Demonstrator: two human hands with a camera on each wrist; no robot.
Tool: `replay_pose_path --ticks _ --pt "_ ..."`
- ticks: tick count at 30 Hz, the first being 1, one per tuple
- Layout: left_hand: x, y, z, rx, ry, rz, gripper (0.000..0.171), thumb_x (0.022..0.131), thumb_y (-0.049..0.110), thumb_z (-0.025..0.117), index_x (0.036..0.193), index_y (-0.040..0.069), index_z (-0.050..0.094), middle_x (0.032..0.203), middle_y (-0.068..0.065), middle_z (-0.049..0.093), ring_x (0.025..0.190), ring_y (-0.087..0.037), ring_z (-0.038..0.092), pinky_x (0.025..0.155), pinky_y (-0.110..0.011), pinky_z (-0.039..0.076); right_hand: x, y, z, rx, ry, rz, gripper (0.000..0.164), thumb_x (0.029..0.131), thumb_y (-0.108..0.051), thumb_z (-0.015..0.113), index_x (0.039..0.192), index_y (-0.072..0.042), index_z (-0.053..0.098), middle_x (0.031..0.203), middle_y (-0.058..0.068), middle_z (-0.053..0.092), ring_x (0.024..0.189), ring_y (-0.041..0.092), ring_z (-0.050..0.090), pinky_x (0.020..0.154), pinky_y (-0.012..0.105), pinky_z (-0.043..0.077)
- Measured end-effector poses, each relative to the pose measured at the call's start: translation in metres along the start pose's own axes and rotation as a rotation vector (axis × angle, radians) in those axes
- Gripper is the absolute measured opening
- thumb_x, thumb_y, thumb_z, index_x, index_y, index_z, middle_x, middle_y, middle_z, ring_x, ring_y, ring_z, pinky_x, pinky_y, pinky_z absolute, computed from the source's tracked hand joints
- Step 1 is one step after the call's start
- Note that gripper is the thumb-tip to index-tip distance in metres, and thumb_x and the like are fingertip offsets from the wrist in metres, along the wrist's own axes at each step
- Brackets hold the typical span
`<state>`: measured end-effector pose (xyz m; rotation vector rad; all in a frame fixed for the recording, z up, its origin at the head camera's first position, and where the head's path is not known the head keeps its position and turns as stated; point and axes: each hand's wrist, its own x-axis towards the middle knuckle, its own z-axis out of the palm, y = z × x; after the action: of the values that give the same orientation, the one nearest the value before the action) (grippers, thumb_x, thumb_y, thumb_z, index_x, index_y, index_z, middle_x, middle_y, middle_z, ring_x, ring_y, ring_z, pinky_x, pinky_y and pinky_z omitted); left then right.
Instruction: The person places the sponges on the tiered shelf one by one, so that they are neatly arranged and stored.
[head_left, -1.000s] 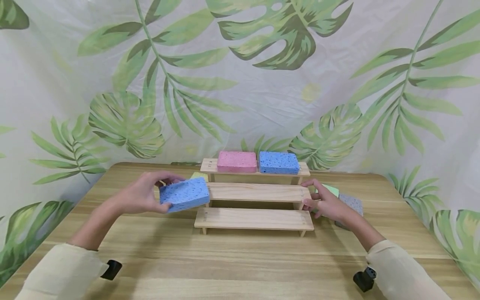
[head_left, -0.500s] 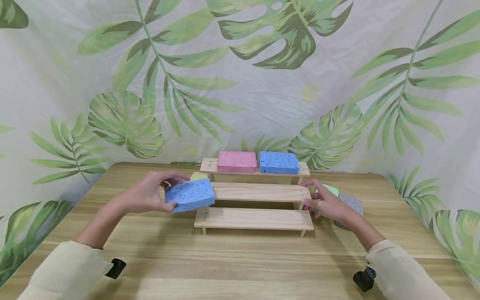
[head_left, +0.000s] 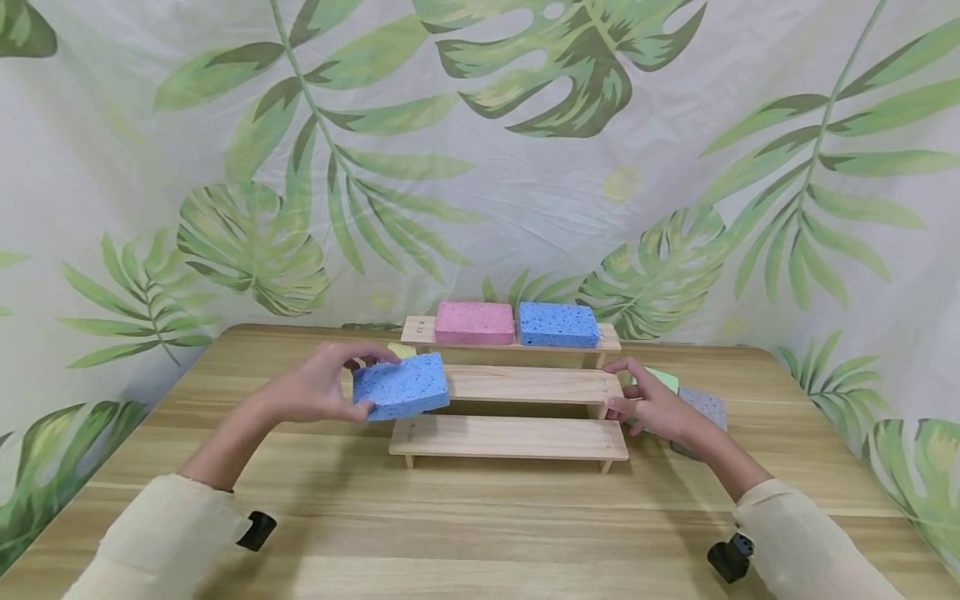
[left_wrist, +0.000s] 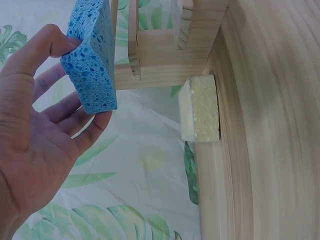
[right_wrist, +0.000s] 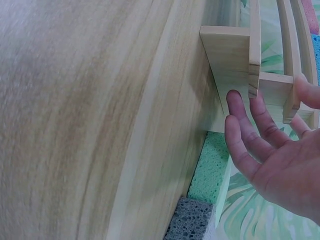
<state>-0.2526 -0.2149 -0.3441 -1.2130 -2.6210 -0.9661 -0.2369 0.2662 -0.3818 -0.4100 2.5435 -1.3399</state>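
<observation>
A light blue sponge (head_left: 401, 385) is held in my left hand (head_left: 318, 387), thumb on the near side and fingers at the far side. It hangs over the left end of the middle step of a three-step wooden shelf (head_left: 532, 385). My right hand (head_left: 660, 408) grips the right end of that middle step between thumb and a finger; its other fingers extend below, beside the lower step, in the right wrist view. On the top step a pink sponge (head_left: 474, 322) and a speckled blue sponge (head_left: 558, 323) lie side by side.
A yellow sponge (left_wrist: 200, 109) stands on the table (head_left: 480, 525) left of the shelf, partly hidden in the head view. Right of the shelf are a green sponge (right_wrist: 210, 167) and a grey sponge (right_wrist: 189, 219), partly behind my right hand. A leaf-patterned cloth (head_left: 525, 208) hangs behind.
My left hand has moved right with the light blue sponge, from beside the shelf to over the middle step's left end. My right hand has stayed at the shelf's right end.
</observation>
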Motion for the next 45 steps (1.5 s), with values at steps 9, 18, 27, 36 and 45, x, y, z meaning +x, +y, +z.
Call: replay_pose_path --ticks 9,18,27,36,45 --pt "0.012 0.004 0.006 -0.036 -0.069 0.063 0.063 0.069 0.003 0.080 0.131 0.005 0.068 0.127 -0.007 0.070 0.106 -0.022 0.062 0.086 -0.036 0.053 -0.001 0.000 0.000 0.011 -0.009 -0.017 0.053 0.107 -0.011 0.055 0.152 -0.001 0.027 0.102 0.020 0.070 0.092 0.031 0.069 0.068 0.045 0.056" --pt "0.023 0.012 0.013 -0.021 -0.093 0.054 0.068 0.073 0.010 0.082 0.138 0.004 0.064 0.131 -0.008 0.067 0.110 -0.022 0.061 0.091 -0.038 0.053 -0.001 0.001 -0.001 0.004 -0.005 -0.013 0.051 0.107 -0.013 0.056 0.149 -0.001 0.029 0.100 0.019 0.070 0.090 0.029 0.068 0.068 0.043 0.055" --pt "0.032 0.019 0.021 -0.027 -0.080 0.044 0.064 0.075 0.009 0.081 0.137 0.007 0.065 0.132 -0.009 0.065 0.112 -0.025 0.060 0.093 -0.045 0.052 0.000 0.002 -0.001 -0.003 0.005 -0.014 0.051 0.107 -0.013 0.055 0.149 -0.001 0.030 0.100 0.019 0.071 0.091 0.029 0.069 0.067 0.043 0.056" --pt "0.039 0.020 0.025 -0.021 -0.078 0.073 0.061 0.076 0.011 0.082 0.134 0.004 0.065 0.133 -0.014 0.065 0.110 -0.027 0.059 0.088 -0.040 0.054 0.002 0.003 -0.002 0.007 0.000 -0.007 0.051 0.107 -0.013 0.055 0.150 -0.002 0.030 0.101 0.017 0.071 0.091 0.030 0.069 0.069 0.043 0.056" --pt "0.046 0.024 0.032 -0.015 -0.089 0.068 0.063 0.076 0.012 0.082 0.136 0.005 0.065 0.132 -0.013 0.065 0.107 -0.025 0.058 0.087 -0.040 0.053 0.001 0.003 -0.001 0.008 -0.001 0.001 0.051 0.107 -0.013 0.055 0.150 -0.002 0.030 0.101 0.017 0.070 0.091 0.029 0.068 0.069 0.043 0.056"
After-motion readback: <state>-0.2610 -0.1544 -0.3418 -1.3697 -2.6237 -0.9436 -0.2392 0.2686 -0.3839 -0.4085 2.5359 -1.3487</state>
